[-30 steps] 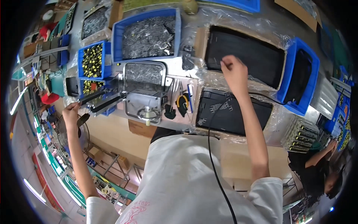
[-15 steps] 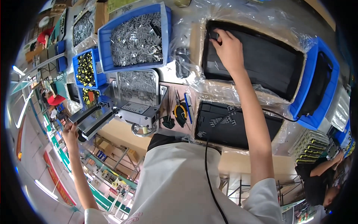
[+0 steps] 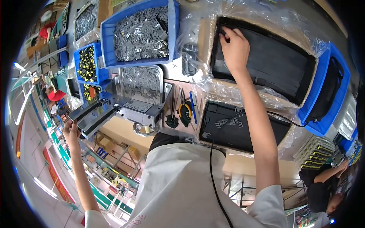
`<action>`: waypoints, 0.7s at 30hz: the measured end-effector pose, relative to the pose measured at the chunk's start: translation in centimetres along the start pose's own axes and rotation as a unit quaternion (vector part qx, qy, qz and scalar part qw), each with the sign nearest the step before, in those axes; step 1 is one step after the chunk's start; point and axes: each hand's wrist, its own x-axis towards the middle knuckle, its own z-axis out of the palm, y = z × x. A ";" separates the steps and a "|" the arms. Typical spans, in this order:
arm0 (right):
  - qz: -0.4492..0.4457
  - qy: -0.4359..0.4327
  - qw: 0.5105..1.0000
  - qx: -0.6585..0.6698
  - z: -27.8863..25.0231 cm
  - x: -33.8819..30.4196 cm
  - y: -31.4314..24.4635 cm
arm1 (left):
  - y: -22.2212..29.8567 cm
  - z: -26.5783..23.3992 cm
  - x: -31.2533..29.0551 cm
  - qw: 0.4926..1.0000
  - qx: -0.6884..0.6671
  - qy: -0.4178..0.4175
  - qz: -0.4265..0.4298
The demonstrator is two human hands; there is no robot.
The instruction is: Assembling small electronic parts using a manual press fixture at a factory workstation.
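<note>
My right hand is over a plastic-lined cardboard box at the upper right, packed with flat black strips. Its fingers are curled and pinched at the strips' left end; whatever is between them is hidden. At the far left, my left hand is closed at the outer end of a bench machine's metal rails. I cannot make out what its fingertips hold. The machine's grey body has a round handwheel beneath it.
Behind the machine stand a metal tray of small grey parts, a large blue bin of similar parts and a blue bin of yellow-black pieces. Pliers lie mid-bench. A lower box holds black pieces. A co-worker sits at right.
My right hand's fingers have drawn together and curled at the strips' left end. My left hand remains by the rail end, slightly lower. The whole view has shifted a little.
</note>
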 end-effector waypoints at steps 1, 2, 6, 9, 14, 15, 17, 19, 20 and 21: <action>-0.003 0.014 1.000 -0.009 0.2 -0.2 -0.1 | -0.1 0.1 0.0 1.000 -0.001 0.000 -0.001; -0.004 0.014 1.000 -0.010 0.3 -0.2 -0.1 | -0.1 0.1 -0.1 1.000 -0.006 -0.001 -0.002; -0.009 0.031 0.999 -0.005 0.8 0.1 -0.1 | -0.3 0.1 -0.1 0.999 -0.030 -0.018 0.008; 0.009 0.048 0.999 0.021 1.4 0.5 -0.1 | -0.4 -0.2 -0.1 0.999 -0.031 -0.026 0.003; 0.225 0.018 0.946 0.234 1.8 0.3 -1.8 | -0.4 0.1 -0.2 0.999 -0.032 -0.027 0.010; 0.268 0.025 0.923 0.275 2.0 0.4 -2.1 | -0.4 0.1 -0.2 0.999 -0.034 -0.026 0.008; 0.311 0.031 0.896 0.315 2.2 0.5 -2.7 | -0.6 0.0 -0.1 0.999 -0.036 -0.026 0.008; 0.330 0.038 0.881 0.336 1.9 0.4 -3.2 | -0.8 -0.2 0.0 0.999 -0.040 -0.028 0.009; 0.330 0.038 0.882 0.335 2.2 0.2 -3.0 | -1.0 -0.2 0.0 0.999 -0.038 -0.026 0.011; 0.280 0.057 0.914 0.288 2.5 0.1 -2.7 | -0.9 -0.2 0.0 0.999 -0.035 -0.024 0.014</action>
